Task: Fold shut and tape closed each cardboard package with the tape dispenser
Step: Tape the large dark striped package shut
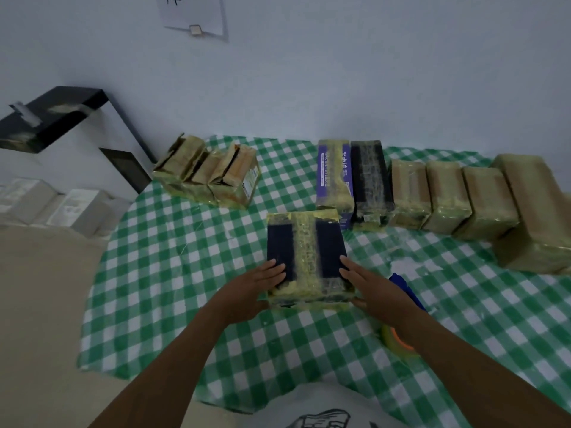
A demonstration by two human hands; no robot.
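A dark blue package [306, 254] with a yellowish tape strip down its middle lies flat on the checked table in front of me. My left hand [251, 288] grips its near left corner, fingers on top and thumb at the front edge. My right hand [375, 290] holds the near right corner the same way. The blue tape dispenser [408, 296] with its orange-cored tape roll [398, 339] lies on the table just right of the package, partly hidden under my right forearm.
A green-and-white checked cloth [185, 273] covers the table. Taped packages stand in a row at the back right [448, 199], and three more lean together at the back left [213, 174]. A black shelf [61, 115] and pale boxes [61, 208] sit off to the left.
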